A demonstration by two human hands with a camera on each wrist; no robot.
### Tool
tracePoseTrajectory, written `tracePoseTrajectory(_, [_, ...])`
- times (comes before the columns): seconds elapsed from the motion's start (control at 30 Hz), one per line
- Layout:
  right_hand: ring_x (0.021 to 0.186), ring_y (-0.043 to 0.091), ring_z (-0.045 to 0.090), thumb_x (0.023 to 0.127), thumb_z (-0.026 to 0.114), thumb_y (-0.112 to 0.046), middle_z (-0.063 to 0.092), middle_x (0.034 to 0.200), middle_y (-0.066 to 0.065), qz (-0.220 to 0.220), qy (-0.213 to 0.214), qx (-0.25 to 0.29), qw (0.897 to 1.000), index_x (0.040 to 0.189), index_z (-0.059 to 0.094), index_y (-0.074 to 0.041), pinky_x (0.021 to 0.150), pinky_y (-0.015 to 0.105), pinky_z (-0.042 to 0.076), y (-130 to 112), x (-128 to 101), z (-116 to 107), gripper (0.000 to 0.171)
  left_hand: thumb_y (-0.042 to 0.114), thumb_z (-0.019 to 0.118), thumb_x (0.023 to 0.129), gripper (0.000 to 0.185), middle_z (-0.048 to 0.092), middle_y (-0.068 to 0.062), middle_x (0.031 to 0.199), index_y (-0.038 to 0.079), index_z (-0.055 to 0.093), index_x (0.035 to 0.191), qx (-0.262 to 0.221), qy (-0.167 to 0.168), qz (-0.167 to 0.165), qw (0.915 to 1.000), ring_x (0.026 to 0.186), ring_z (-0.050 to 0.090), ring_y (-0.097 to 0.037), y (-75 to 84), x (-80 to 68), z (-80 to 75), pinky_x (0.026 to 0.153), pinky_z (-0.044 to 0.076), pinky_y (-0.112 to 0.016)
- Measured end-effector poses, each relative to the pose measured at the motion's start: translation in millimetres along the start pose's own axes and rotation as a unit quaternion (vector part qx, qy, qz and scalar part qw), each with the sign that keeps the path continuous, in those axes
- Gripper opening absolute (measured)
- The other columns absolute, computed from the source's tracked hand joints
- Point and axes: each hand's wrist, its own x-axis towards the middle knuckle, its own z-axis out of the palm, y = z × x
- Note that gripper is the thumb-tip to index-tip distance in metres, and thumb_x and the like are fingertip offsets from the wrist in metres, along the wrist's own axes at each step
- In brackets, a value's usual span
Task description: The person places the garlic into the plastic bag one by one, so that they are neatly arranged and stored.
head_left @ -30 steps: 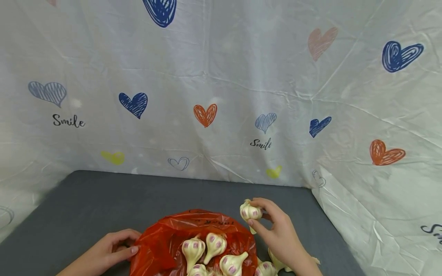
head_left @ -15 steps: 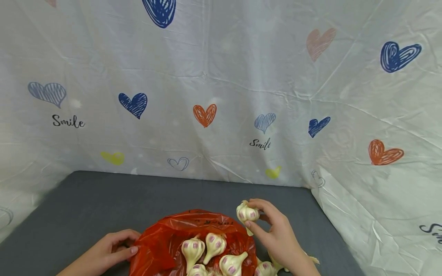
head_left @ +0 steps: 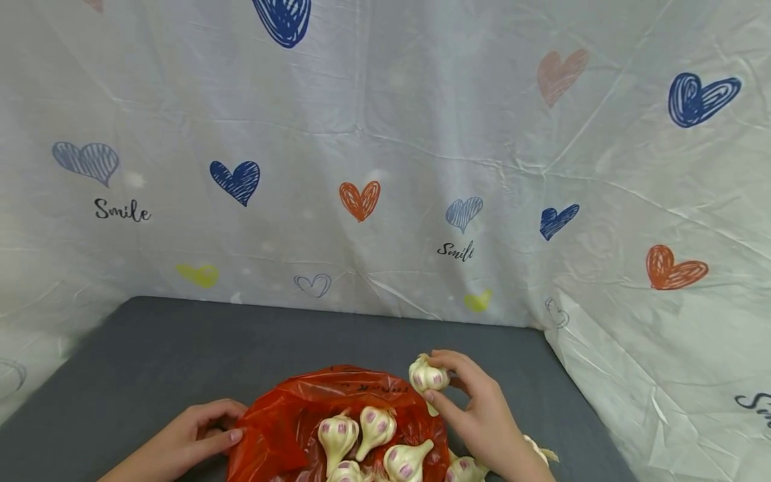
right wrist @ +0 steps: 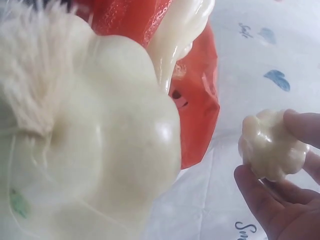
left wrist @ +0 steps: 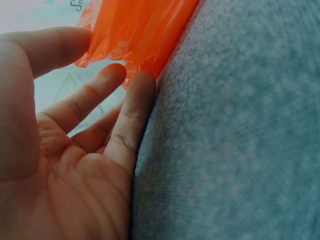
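In the head view my right hand (head_left: 478,405) pinches a garlic bulb (head_left: 429,375) between thumb and fingers. It hangs just past the right rim of a red plastic bag (head_left: 274,418). Several white garlic bulbs with purple marks, such as one garlic bulb (head_left: 337,433), lie in the bag. My left hand (head_left: 189,432) is at the bag's left side, its thumb and fingertips touching the plastic. In the left wrist view the fingers (left wrist: 127,112) are fairly straight and spread, tips at the orange-looking bag (left wrist: 137,30). The right wrist view shows the held garlic bulb (right wrist: 272,145).
More garlic bulbs (head_left: 465,470) lie right of the bag, partly hidden by the right forearm. One garlic bulb (right wrist: 85,130) fills the left of the right wrist view. A dark grey table (head_left: 199,348) meets a white heart-print sheet (head_left: 397,161) behind it.
My right hand has moved slightly left and down with the garlic bulb, closer to the bag's right rim. My left hand and the bag have stayed in place.
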Motion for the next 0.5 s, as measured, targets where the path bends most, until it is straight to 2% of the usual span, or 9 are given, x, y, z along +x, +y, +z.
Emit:
tracePoseTrajectory(0.2, [0.128, 0.016, 0.067, 0.098, 0.086, -0.026, 0.065, 0.143, -0.007, -0.008, -0.003, 0.004, 1.000, 0.135, 0.070, -0.030, 0.097, 0.040, 0.062, -1.6, -1.5, 2.2, 0.040, -0.003, 0.042, 0.116, 0.035, 0.074, -0.013, 0.128, -0.003, 0.063, 0.144, 0.004, 0.002, 0.004, 1.0000, 0.109, 0.073, -0.024, -0.8, -0.3, 0.0, 0.092, 0.062, -0.034])
tracePoseTrajectory(0.5, [0.130, 0.018, 0.066, 0.101, 0.082, -0.030, 0.064, 0.147, -0.003, -0.006, -0.033, 0.023, 0.999, 0.136, 0.069, -0.029, 0.094, 0.039, 0.062, -6.3, -4.2, 8.6, 0.037, -0.003, 0.042, 0.116, 0.035, 0.074, -0.012, 0.129, -0.004, 0.063, 0.144, 0.001, 0.002, 0.009, 1.0000, 0.109, 0.073, -0.024, -0.2, -0.5, 0.9, 0.093, 0.062, -0.034])
